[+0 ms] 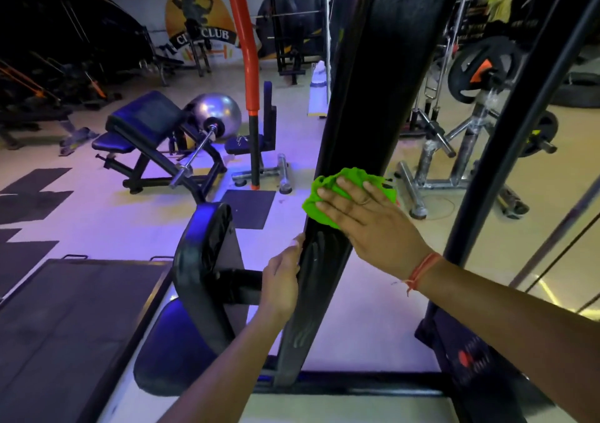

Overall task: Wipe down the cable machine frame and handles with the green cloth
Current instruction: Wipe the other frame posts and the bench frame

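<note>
Green cloth (328, 195) flat under our spread R hand (373, 224) on black upright (350, 97); L hand (281, 284) grips its edge below.

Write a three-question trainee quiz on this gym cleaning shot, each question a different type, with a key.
1. True or false: the right hand presses the green cloth flat against the black upright post.
2. What does the left hand do? A) holds a spray bottle B) holds the post's left edge C) hangs free
3. Fill in: beyond the preacher bench lies a silver ____.

Key: 1 true; 2 B; 3 ball.
</note>
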{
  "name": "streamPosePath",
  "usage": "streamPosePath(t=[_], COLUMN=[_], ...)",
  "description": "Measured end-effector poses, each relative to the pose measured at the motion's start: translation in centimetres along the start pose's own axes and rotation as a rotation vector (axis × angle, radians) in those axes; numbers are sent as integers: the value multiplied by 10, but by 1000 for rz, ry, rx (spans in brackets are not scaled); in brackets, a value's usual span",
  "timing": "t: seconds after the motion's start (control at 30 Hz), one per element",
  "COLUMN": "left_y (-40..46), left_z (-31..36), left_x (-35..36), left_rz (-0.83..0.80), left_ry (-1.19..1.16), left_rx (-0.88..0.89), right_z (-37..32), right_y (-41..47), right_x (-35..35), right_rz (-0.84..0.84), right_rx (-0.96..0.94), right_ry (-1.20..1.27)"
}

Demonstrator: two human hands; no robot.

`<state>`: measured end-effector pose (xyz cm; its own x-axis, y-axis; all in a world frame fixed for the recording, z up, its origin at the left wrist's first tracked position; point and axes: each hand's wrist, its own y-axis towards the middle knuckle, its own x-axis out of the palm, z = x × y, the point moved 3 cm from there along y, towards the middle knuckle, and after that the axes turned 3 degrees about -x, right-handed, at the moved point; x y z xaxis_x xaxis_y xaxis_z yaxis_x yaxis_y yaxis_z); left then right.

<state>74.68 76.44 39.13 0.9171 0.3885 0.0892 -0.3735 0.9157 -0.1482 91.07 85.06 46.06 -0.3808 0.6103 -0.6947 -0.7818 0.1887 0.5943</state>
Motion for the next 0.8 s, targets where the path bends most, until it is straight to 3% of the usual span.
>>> streamPosePath(t=[0.1,0.23,0.4,0.57,0.7,0.8], left_y=[6,15,33,52,70,84], left_z=[-13,-45,-89,-120,-129,-134], left_x=[-10,-17,-23,-15,-19,-25], left_rz=[23,13,-12,-56,-116,-89], left_ry=[43,50,19,-22,58,15], left_rx=[94,235,471,693,840,830], right_z=[-4,-10,-17,-20,-24,-29], right_y=[-9,-10,-16,-25,-37,-31], right_x=[14,24,47,78,100,100], right_rz=[-91,75,219,447,450,482], right_rx=[-163,-46,-184,-144,-233,-124], right_ry=[-24,-50,-86,-124,-209,-204])
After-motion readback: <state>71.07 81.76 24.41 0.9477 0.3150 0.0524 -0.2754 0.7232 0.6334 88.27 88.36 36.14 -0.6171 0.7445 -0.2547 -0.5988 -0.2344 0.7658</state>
